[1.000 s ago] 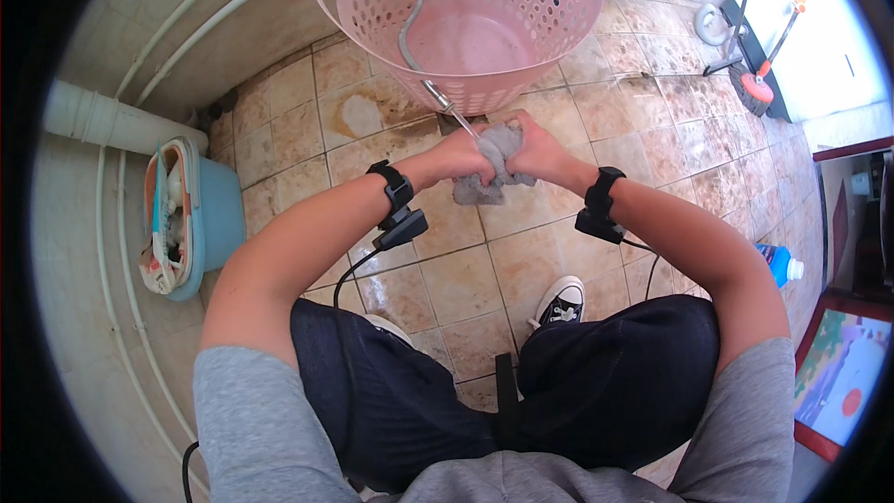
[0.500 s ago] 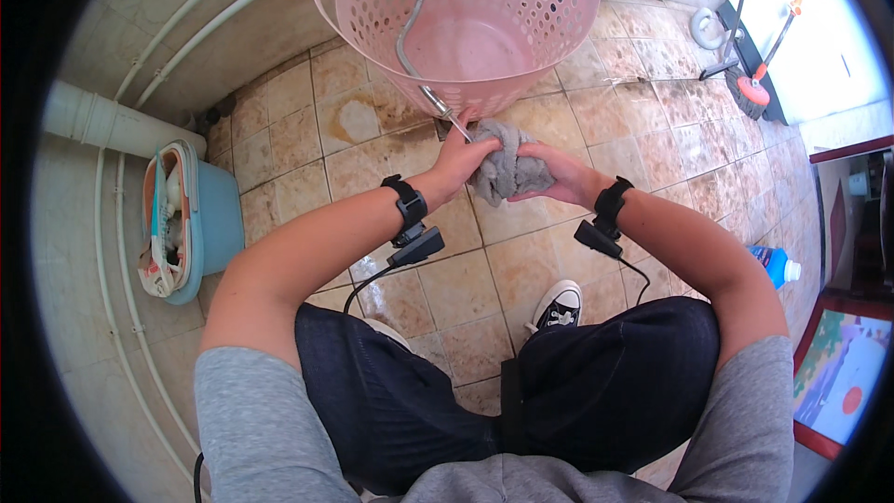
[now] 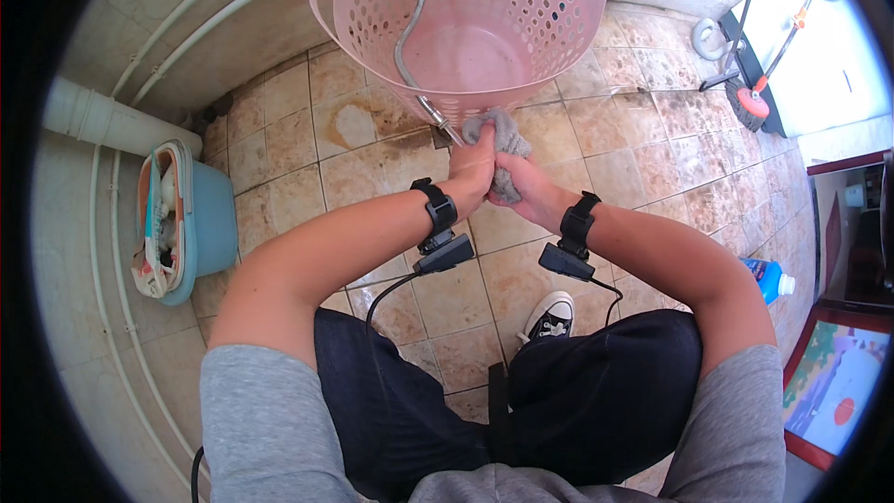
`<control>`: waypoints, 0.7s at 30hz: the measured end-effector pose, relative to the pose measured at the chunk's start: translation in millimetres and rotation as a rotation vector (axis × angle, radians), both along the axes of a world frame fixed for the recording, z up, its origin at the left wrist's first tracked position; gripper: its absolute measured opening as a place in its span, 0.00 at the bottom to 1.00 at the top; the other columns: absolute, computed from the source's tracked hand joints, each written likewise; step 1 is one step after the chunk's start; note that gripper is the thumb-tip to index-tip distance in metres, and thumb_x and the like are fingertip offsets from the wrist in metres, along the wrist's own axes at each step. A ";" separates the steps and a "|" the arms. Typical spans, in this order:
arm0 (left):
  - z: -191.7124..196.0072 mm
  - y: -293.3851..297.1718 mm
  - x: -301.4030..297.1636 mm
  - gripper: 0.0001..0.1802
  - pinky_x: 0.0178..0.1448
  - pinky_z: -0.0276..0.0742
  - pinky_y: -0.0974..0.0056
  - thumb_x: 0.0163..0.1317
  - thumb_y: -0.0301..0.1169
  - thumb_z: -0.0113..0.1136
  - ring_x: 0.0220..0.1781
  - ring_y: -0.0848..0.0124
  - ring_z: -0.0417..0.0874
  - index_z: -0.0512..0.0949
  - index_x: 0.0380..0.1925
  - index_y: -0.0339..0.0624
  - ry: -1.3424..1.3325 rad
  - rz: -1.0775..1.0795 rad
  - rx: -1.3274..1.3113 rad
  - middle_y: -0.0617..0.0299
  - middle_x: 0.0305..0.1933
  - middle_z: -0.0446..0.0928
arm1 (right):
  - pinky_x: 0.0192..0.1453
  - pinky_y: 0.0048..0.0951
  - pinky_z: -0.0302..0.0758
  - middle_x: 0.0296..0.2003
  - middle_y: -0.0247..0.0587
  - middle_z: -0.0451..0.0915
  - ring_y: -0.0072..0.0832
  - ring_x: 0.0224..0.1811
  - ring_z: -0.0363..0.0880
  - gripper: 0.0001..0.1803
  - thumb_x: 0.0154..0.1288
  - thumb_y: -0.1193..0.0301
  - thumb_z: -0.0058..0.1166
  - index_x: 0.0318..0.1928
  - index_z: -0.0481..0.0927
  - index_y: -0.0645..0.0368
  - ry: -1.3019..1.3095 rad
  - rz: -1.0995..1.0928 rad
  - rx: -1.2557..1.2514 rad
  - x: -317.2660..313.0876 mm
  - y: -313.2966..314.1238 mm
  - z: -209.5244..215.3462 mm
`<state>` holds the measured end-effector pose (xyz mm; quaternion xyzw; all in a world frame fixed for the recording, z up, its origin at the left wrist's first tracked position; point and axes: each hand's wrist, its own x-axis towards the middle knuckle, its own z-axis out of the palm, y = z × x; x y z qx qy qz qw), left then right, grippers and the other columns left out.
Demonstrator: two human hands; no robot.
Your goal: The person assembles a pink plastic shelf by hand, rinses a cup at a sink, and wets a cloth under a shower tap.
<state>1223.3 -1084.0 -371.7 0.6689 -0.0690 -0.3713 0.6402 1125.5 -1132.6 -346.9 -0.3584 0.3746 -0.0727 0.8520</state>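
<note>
A bunched grey cloth (image 3: pixel 507 133) is squeezed between my two hands, over the tiled floor and just in front of the pink basket. My left hand (image 3: pixel 473 168) wraps its left side, and my right hand (image 3: pixel 524 186) grips it from the right and below. The hands are close together, so some fingers are hidden. A flexible metal hose (image 3: pixel 402 47) hangs over the pink basket (image 3: pixel 466 84). From its end a thin pale streak, apparently water, runs toward the cloth and my left hand.
At left, a blue bucket (image 3: pixel 214 224) holding several items stands by the wall under pipes (image 3: pixel 112 121). A blue bottle (image 3: pixel 765 279) with a white cap is at right. Farther back are a brush with an orange head (image 3: pixel 750 102) and a framed picture (image 3: pixel 833 391) nearer me.
Both hands have drawn closer together, the left turning over the cloth. The cloth is bunched tighter and partly covered by my fingers. My forearms have shifted inward.
</note>
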 end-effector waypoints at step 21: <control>-30.4 37.6 18.0 0.33 0.59 0.77 0.52 0.71 0.55 0.55 0.57 0.48 0.84 0.71 0.60 0.37 -0.298 -0.264 0.176 0.43 0.54 0.83 | 0.54 0.64 0.77 0.70 0.49 0.67 0.44 0.63 0.76 0.56 0.62 0.28 0.53 0.73 0.56 0.60 0.357 0.212 -0.082 -15.9 -5.7 -16.7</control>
